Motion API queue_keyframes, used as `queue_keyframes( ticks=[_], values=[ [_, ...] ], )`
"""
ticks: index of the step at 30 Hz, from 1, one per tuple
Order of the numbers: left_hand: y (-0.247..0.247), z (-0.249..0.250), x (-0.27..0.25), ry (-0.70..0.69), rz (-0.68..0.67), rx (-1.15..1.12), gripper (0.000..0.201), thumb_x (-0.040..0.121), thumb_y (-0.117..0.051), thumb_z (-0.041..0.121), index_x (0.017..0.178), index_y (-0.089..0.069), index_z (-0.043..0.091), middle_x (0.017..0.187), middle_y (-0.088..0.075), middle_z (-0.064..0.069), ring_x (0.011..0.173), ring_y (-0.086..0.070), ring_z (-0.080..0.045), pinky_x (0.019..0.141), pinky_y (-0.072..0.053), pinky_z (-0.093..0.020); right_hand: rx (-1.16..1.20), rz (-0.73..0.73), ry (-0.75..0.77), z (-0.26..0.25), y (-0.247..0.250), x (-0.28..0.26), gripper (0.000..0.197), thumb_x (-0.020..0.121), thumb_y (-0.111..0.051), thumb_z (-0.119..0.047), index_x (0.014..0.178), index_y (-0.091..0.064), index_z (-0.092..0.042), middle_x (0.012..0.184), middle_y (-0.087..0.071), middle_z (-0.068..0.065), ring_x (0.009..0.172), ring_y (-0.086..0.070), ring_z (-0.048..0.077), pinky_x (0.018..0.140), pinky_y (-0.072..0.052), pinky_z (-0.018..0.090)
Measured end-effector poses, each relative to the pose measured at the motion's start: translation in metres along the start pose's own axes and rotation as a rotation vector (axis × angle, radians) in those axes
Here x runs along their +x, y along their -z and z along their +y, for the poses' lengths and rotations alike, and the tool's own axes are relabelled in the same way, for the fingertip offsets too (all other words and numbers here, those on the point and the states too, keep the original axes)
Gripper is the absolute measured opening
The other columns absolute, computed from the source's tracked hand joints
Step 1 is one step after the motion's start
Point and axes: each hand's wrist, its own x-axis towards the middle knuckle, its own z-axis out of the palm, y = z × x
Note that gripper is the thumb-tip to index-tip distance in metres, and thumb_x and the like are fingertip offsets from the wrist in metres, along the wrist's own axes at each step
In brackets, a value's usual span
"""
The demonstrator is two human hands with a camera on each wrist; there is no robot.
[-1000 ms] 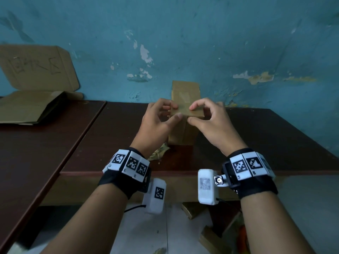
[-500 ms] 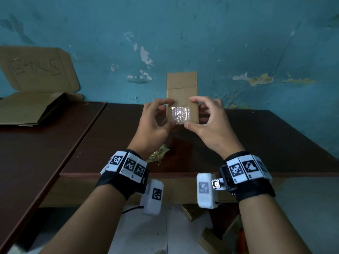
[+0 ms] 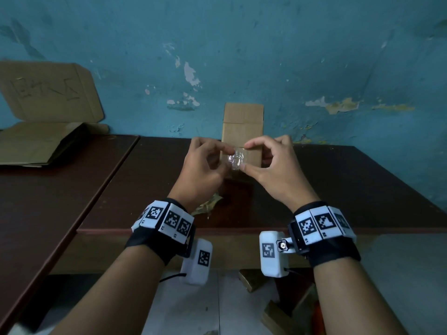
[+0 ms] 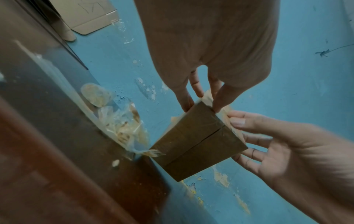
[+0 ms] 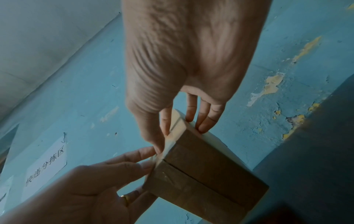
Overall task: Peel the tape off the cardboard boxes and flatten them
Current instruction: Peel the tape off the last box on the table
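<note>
A small cardboard box [image 3: 242, 131] is held upright above the dark table [image 3: 350, 189], its top flap standing open. A patch of crinkled clear tape [image 3: 238, 158] sticks to its near face. My left hand [image 3: 228, 159] grips the box's left side, index fingertip at the tape's top edge. On the other side my right hand [image 3: 245, 157] grips it with the thumb at the tape's lower edge and fingers behind. The left wrist view shows the box's [image 4: 197, 142] closed bottom seam. In the right wrist view both thumbs meet at the box's [image 5: 206, 171] taped edge.
A heap of peeled tape [image 3: 208, 206] lies on the table under my left wrist. Flattened cardboard [image 3: 41, 143] rests on the adjoining table at the far left, one sheet [image 3: 48, 93] leaning on the blue wall. Cardboard scraps [image 3: 251, 279] lie on the floor.
The box rose off the table and turned upright, bringing its taped face toward me. Both index fingertips then closed in on the top of the tape patch.
</note>
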Motion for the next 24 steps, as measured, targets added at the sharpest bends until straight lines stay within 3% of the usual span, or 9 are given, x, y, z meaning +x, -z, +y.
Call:
queue_keyframes(
  ticks=[3, 4, 6, 9, 14, 19, 21, 24],
  values=[
    [-0.0013, -0.0006, -0.0002, -0.024, 0.030, 0.015, 0.026, 0.093, -0.078, 0.004, 0.108, -0.069, 0.024, 0.126, -0.053, -0.005, 0.111, -0.070, -0.012, 0.100, -0.059, -0.028, 0.017, 0.013, -0.010, -0.0008, -0.0011, 0.0004, 0.033, 0.085, -0.091, -0.027, 0.111, -0.071, -0.034, 0.117, -0.041, -0.003, 0.116, -0.057, 0.019, 0.106, -0.051, 0.028],
    [-0.0016, -0.0011, 0.0001, -0.032, 0.038, -0.001, 0.032, 0.093, -0.078, 0.003, 0.108, -0.066, 0.028, 0.128, -0.056, -0.007, 0.114, -0.069, -0.013, 0.101, -0.059, -0.033, 0.009, 0.024, -0.009, 0.0001, -0.0011, 0.0012, 0.031, 0.087, -0.089, -0.024, 0.110, -0.071, -0.033, 0.115, -0.040, -0.004, 0.115, -0.056, 0.019, 0.105, -0.050, 0.025],
    [-0.0015, -0.0021, 0.0007, -0.031, 0.047, -0.023, 0.038, 0.092, -0.079, 0.004, 0.108, -0.063, 0.035, 0.130, -0.061, -0.009, 0.118, -0.068, -0.014, 0.102, -0.060, -0.040, -0.009, 0.036, -0.007, 0.0012, -0.0007, 0.0020, 0.025, 0.090, -0.085, -0.021, 0.107, -0.070, -0.033, 0.111, -0.038, -0.008, 0.111, -0.054, 0.017, 0.097, -0.043, 0.008],
    [-0.0013, -0.0020, 0.0004, -0.037, 0.082, 0.017, 0.029, 0.094, -0.078, 0.008, 0.109, -0.065, 0.030, 0.129, -0.062, -0.007, 0.116, -0.067, -0.009, 0.103, -0.058, -0.032, -0.012, 0.011, -0.025, 0.0019, -0.0011, 0.0010, 0.019, 0.095, -0.081, -0.020, 0.103, -0.069, -0.033, 0.111, -0.037, -0.008, 0.106, -0.052, 0.012, 0.085, -0.036, -0.005],
    [-0.0023, -0.0005, -0.0001, -0.024, 0.072, 0.034, 0.022, 0.096, -0.075, 0.005, 0.112, -0.069, 0.020, 0.127, -0.058, -0.003, 0.114, -0.069, -0.006, 0.103, -0.058, -0.028, -0.014, 0.003, -0.031, 0.0021, -0.0038, 0.0004, 0.017, 0.098, -0.078, -0.019, 0.096, -0.066, -0.030, 0.112, -0.039, -0.005, 0.101, -0.054, 0.010, 0.083, -0.039, -0.002],
    [-0.0027, 0.0034, -0.0006, -0.019, 0.091, 0.034, 0.020, 0.097, -0.075, 0.009, 0.115, -0.071, 0.017, 0.128, -0.058, -0.002, 0.112, -0.068, 0.001, 0.102, -0.058, -0.026, 0.014, 0.054, -0.006, 0.0008, -0.0047, 0.0013, 0.032, 0.097, -0.079, -0.016, 0.124, -0.070, -0.030, 0.114, -0.041, -0.004, 0.101, -0.053, 0.004, 0.087, -0.042, 0.002],
    [-0.0026, 0.0049, 0.0002, -0.016, 0.108, 0.037, 0.020, 0.098, -0.074, 0.011, 0.117, -0.071, 0.017, 0.128, -0.059, -0.001, 0.112, -0.067, 0.003, 0.102, -0.057, -0.025, 0.037, 0.072, -0.008, -0.0021, -0.0035, 0.0016, 0.025, 0.097, -0.079, -0.017, 0.119, -0.075, -0.028, 0.110, -0.040, -0.006, 0.101, -0.053, 0.003, 0.083, -0.040, -0.001],
    [-0.0021, 0.0055, 0.0031, -0.016, 0.126, 0.036, 0.019, 0.099, -0.073, 0.015, 0.117, -0.072, 0.021, 0.128, -0.060, -0.001, 0.111, -0.070, -0.006, 0.099, -0.059, -0.028, 0.075, 0.093, -0.032, -0.0054, -0.0034, 0.0025, 0.016, 0.098, -0.078, -0.021, 0.111, -0.078, -0.029, 0.109, -0.042, -0.005, 0.100, -0.055, 0.006, 0.083, -0.041, -0.001]
  ],
)
